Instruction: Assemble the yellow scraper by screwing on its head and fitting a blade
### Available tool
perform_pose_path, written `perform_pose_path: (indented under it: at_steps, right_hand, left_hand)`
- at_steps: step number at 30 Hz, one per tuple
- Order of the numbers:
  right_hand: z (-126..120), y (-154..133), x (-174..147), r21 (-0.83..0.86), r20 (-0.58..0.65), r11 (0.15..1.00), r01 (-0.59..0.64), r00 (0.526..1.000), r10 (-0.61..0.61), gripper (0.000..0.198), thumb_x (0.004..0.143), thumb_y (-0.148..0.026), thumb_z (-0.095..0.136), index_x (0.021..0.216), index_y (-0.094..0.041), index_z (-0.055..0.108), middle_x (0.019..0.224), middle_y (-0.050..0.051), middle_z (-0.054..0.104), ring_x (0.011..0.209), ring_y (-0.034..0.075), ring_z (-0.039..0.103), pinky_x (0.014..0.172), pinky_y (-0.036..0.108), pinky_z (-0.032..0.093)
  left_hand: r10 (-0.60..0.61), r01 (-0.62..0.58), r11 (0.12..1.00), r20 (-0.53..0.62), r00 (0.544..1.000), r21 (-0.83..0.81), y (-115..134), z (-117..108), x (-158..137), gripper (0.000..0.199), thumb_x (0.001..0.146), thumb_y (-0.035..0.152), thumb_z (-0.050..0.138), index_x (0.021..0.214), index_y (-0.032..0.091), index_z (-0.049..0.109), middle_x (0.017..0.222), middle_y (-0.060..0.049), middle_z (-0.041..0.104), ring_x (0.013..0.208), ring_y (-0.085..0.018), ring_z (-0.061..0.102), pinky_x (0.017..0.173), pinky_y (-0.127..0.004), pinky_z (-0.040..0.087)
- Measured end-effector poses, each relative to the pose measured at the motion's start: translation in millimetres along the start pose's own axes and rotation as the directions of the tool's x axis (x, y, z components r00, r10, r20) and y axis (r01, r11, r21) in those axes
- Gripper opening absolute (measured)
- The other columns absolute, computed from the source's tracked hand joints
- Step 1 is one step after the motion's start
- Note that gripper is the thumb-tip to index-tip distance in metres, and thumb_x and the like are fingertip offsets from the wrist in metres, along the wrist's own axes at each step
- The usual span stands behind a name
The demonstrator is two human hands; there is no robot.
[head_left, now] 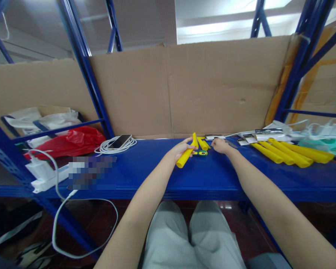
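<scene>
My left hand [182,149] is closed around a yellow plastic tube [184,158], whose wide round end tilts down toward me. Just beyond its fingers, a narrower yellow piece [195,141] sticks up; whether it belongs to the same tube I cannot tell. Smaller yellow pieces [203,144] lie on the blue tabletop [151,168] between my hands. Beside my left fingertips is a green-and-yellow handle-like object [200,153]. My right hand [219,145] rests low over the table with its fingers curled; what they hold, if anything, is hidden. A dark, flat object [231,144] lies right behind it.
Several yellow tubes [282,153] lie in a row at the right, with silvery packets [268,133] behind them. At the left are a phone [121,141] on a coiled white cable [102,148], a red bag [78,141] and a power strip [52,179]. A cardboard panel [212,86] closes the back.
</scene>
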State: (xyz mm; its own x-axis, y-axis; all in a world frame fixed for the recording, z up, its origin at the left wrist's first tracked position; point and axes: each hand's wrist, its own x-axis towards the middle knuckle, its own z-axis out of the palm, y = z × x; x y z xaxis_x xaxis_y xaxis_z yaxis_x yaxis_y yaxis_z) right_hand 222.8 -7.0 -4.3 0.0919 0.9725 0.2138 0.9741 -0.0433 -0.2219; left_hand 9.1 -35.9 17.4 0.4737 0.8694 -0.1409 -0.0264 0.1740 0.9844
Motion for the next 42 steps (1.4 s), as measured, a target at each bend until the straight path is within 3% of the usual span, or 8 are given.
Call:
perform_pose_path:
  at_steps: [6, 14, 20, 27, 31, 37, 42]
  right_hand:
    - [-3.0, -20.7, -0.5, 0.207, -0.157, 0.945, 0.253, 0.962, -0.223, 0.022, 0.077, -0.009, 0.046, 0.062, -0.015, 0.06, 0.078, 0.009, 0.069, 0.078, 0.019, 0.063, 0.069, 0.023, 0.043]
    - [6.4, -45.2, 1.0, 0.413, -0.317, 0.823, 0.389, 0.909, -0.27, 0.018, 0.078, -0.013, 0.045, 0.061, -0.02, 0.048, 0.069, 0.004, 0.061, 0.069, 0.016, 0.056, 0.067, 0.026, 0.044]
    - [13.4, -42.1, 9.4, 0.426, -0.425, 0.796, 0.43, 0.872, -0.243, 0.016, 0.077, -0.015, 0.043, 0.064, -0.021, 0.047, 0.073, 0.006, 0.059, 0.077, 0.019, 0.056, 0.077, 0.034, 0.044]
    - [21.6, -46.6, 8.2, 0.28, -0.587, 0.836, 0.472, 0.773, -0.24, 0.011, 0.081, -0.02, 0.043, 0.072, -0.021, 0.05, 0.082, 0.012, 0.059, 0.086, 0.025, 0.055, 0.082, 0.041, 0.043]
    - [25.1, -52.5, 3.3, 0.238, -0.644, 0.853, 0.464, 0.733, -0.219, 0.011, 0.082, -0.022, 0.042, 0.075, -0.021, 0.05, 0.084, 0.013, 0.058, 0.085, 0.027, 0.053, 0.082, 0.043, 0.042]
    - [27.6, -59.9, -0.8, 0.294, -0.653, 0.823, 0.486, 0.731, -0.199, 0.007, 0.08, -0.022, 0.044, 0.075, -0.022, 0.049, 0.085, 0.012, 0.058, 0.086, 0.026, 0.053, 0.081, 0.043, 0.042]
    - [24.7, -58.5, -1.8, 0.384, -0.604, 0.779, 0.496, 0.773, -0.194, 0.006, 0.076, -0.02, 0.049, 0.071, -0.021, 0.048, 0.083, 0.009, 0.058, 0.086, 0.024, 0.054, 0.082, 0.041, 0.042]
  left_hand:
    - [0.0, 0.0, 1.0, -0.015, 1.0, -0.017, 1.2, 1.6, -2.5, 0.064, 0.086, -0.002, 0.039, 0.142, 0.025, 0.024, 0.076, -0.003, 0.059, 0.048, -0.008, 0.051, 0.044, -0.016, 0.038]
    - [-0.01, 0.012, 0.999, 0.065, 0.998, -0.037, 1.6, 1.8, -3.1, 0.064, 0.085, -0.003, 0.038, 0.142, 0.023, 0.025, 0.081, -0.006, 0.061, 0.048, -0.009, 0.054, 0.042, -0.017, 0.04]
    - [-0.02, 0.025, 0.998, 0.094, 0.995, -0.05, -0.4, -0.4, 1.0, 0.066, 0.084, -0.003, 0.041, 0.142, 0.023, 0.026, 0.087, -0.008, 0.063, 0.049, -0.009, 0.056, 0.043, -0.018, 0.043]
    - [-0.014, 0.024, 0.995, 0.101, 0.995, -0.092, 1.3, 5.2, -2.2, 0.068, 0.083, -0.004, 0.039, 0.143, 0.023, 0.023, 0.087, -0.009, 0.063, 0.047, -0.009, 0.054, 0.042, -0.017, 0.042]
    - [-0.003, 0.013, 0.992, 0.083, 0.997, -0.127, 2.1, 7.0, -2.2, 0.067, 0.083, -0.004, 0.039, 0.143, 0.023, 0.024, 0.077, -0.004, 0.058, 0.046, -0.009, 0.053, 0.041, -0.017, 0.04]
    - [0.008, 0.004, 0.986, 0.07, 0.998, -0.164, 2.6, 5.8, 0.5, 0.064, 0.083, -0.003, 0.04, 0.141, 0.023, 0.027, 0.07, 0.0, 0.053, 0.047, -0.009, 0.052, 0.042, -0.016, 0.041]
    - [0.005, 0.0, 0.987, 0.035, 0.999, -0.161, 3.1, 6.4, -0.2, 0.063, 0.084, -0.001, 0.04, 0.141, 0.023, 0.027, 0.072, 0.0, 0.053, 0.047, -0.008, 0.051, 0.041, -0.016, 0.041]
